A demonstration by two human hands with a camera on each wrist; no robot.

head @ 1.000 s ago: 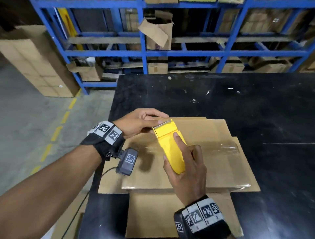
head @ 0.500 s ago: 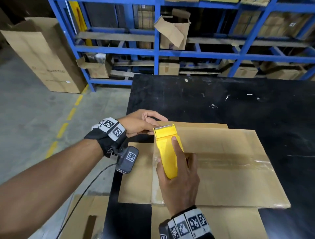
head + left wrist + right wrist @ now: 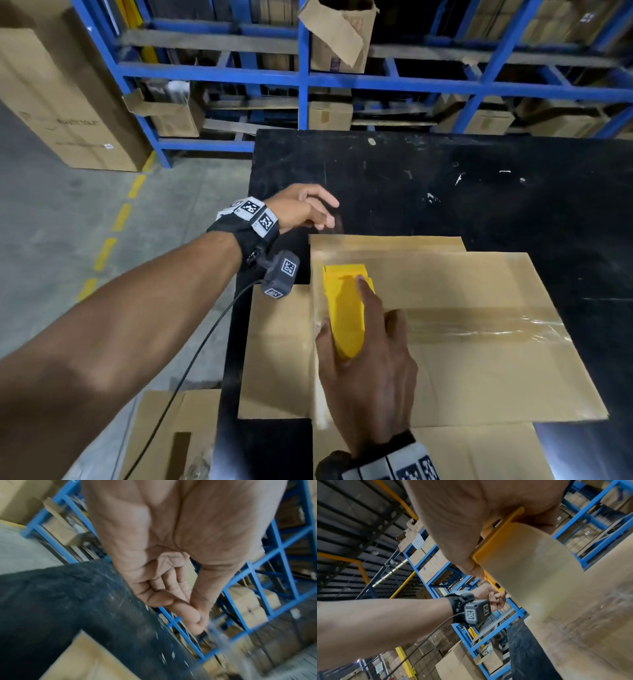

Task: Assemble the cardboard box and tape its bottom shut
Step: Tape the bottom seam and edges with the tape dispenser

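Note:
A brown cardboard box (image 3: 462, 291) lies bottom-up on the black table (image 3: 445, 188), with a strip of clear tape (image 3: 486, 325) along its seam. My right hand (image 3: 368, 318) grips the yellow tape dispenser (image 3: 344, 308) at the box's left end, forefinger stretched along its top. In the right wrist view the dispenser (image 3: 496, 538) and its tape roll (image 3: 530, 568) sit against the cardboard. My left hand (image 3: 317, 214) hovers beyond the box's far left corner. Its thumb and forefinger (image 3: 193, 616) are pinched together, and a blurred translucent piece of tape seems to trail from them.
Blue warehouse racks (image 3: 303, 78) with cartons stand behind the table. A tall carton (image 3: 61, 102) rests on the floor at left. Flat cardboard (image 3: 178, 438) lies below the table's left edge, and another sheet (image 3: 479, 452) sits under the box at the near edge.
My left hand has lifted off the box beside the dispenser's blade and pulled away to the far left. The right hand has drawn the dispenser slightly toward me.

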